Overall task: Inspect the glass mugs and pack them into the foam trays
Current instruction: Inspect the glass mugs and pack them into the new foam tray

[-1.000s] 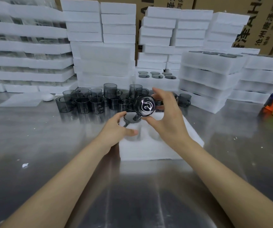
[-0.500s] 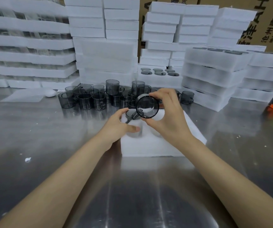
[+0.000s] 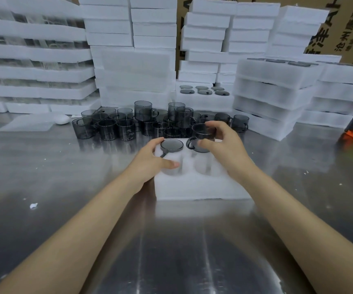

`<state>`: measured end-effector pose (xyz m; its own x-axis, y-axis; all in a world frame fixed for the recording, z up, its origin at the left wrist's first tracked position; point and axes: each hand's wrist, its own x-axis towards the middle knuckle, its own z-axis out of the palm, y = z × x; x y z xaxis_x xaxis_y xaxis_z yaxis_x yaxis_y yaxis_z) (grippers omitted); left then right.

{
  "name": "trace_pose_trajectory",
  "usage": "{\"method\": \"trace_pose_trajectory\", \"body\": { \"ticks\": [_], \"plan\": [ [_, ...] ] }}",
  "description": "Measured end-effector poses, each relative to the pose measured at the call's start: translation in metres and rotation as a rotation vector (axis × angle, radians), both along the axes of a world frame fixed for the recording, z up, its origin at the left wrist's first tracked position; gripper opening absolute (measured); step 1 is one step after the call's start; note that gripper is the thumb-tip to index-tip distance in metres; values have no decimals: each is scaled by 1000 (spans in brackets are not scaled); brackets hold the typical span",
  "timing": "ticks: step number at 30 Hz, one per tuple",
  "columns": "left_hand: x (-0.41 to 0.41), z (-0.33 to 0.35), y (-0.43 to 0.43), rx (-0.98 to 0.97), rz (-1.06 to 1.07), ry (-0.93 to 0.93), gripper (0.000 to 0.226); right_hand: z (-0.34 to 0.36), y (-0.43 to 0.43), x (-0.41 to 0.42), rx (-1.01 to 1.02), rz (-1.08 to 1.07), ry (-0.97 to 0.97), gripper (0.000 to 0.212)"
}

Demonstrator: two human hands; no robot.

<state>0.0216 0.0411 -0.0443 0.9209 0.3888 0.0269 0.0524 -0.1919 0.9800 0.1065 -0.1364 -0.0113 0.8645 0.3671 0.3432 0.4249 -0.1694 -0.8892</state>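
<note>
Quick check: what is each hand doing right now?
Left hand: rests on the foam tray, fingers beside a seated mug.
Right hand: grips a glass mug.

Cardboard box [image 3: 341,28] reads "AH" and "沧州"

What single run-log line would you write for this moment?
step: packing | right hand: holds smoked glass mug over tray slot | left hand: rests on foam tray | seated mug: far-left slot
</note>
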Motion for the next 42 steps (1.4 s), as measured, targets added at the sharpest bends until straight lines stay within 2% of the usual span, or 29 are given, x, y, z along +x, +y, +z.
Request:
{"method": "trace_pose_trajectory", "body": {
  "ticks": [5, 10, 15, 24, 29, 33, 38, 42],
  "plan": [
    [0, 1, -1, 0, -3, -6, 86, 1, -1, -2, -161, 10, -119, 15],
    [0, 1, -2, 1, 5, -1, 86, -2, -1, 0, -333, 37, -210, 24],
    [-1, 2, -2, -9, 7, 10, 87, -1, 1, -3, -320, 57, -321, 41],
    [-1, 2, -2, 9, 6, 10, 86, 3, -2, -3, -431, 45, -346, 47],
    [-1, 3, -2, 7, 16, 12, 85, 3, -6, -2, -416, 62, -316, 48],
    [-1, 3, -3, -15, 13, 11, 87, 3, -6, -4, -502, 90, -371, 42],
    [-3, 3, -4, -32, 18, 6, 87, 6, -10, -3, -626, 115, -325, 26],
    [-4, 5, -5, -43, 12, -3, 86, 5, -9, 1, -729, 169, -280, 26]
  ]
}}
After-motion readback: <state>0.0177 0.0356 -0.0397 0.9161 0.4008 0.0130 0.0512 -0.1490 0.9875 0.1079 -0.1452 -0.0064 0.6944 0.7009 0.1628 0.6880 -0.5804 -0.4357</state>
